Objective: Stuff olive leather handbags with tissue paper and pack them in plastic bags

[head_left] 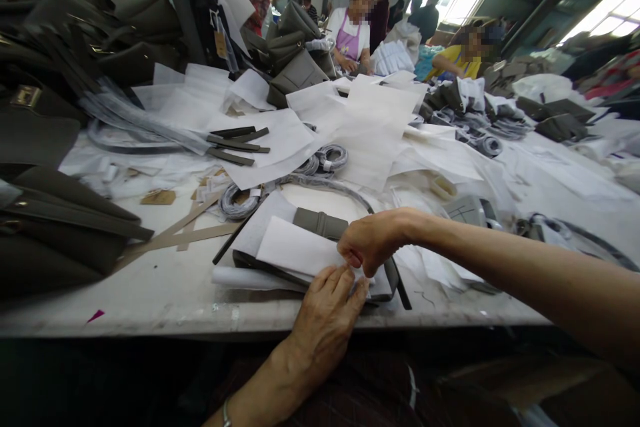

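A dark grey-green bag lies near the table's front edge, mostly covered by white paper. A folded white sheet rests on top of it. My left hand lies on the bag's near side, fingers extended over the paper edge. Just above those fingertips, my right hand is closed, its fingers curled down at the right end of the sheet; what is between them is hidden. A wrapped strap curves behind the bag.
Dark bags are heaped at the left. Loose white sheets cover the middle, beside coiled wrapped straps. Tan strips lie left of the bag. Across the table, a person in a purple apron works.
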The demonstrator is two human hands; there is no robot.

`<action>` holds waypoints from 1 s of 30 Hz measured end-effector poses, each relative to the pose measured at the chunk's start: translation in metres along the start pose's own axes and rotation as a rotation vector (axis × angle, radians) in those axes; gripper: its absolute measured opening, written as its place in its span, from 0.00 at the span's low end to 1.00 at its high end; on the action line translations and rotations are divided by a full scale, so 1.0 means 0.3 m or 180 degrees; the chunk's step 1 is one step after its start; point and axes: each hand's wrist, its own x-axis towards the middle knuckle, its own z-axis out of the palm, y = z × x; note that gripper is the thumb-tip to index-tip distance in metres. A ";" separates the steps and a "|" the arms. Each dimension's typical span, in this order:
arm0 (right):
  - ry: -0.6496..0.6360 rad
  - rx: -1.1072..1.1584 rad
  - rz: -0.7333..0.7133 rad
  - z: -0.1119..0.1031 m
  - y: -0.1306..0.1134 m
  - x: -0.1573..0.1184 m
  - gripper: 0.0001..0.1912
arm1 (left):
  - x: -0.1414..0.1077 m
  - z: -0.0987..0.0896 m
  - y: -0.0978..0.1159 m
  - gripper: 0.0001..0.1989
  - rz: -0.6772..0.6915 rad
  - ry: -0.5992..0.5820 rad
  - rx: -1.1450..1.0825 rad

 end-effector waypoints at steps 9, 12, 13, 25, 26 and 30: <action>-0.0389 -0.0159 -0.0113 -0.004 0.006 0.018 0.07 | 0.002 -0.005 -0.006 0.21 0.0087 -0.0009 0.0097; -0.0367 -0.0541 -0.0301 0.002 0.010 0.047 0.12 | 0.002 -0.005 -0.006 0.21 0.0098 0.0053 0.0064; -0.0327 -0.0598 -0.0341 0.003 0.009 0.054 0.13 | 0.002 -0.006 -0.006 0.21 0.0097 0.0055 0.0044; 0.0632 -0.1547 -0.0588 0.057 -0.019 0.085 0.07 | 0.005 -0.005 -0.003 0.21 0.0124 0.0016 0.0098; 0.0677 -0.1711 -0.0754 0.062 -0.013 0.085 0.06 | 0.004 -0.004 -0.003 0.20 0.0133 0.0005 0.0115; 0.0843 -0.2157 -0.1427 0.075 0.025 0.067 0.03 | 0.000 -0.001 -0.005 0.20 0.0145 0.0038 0.0227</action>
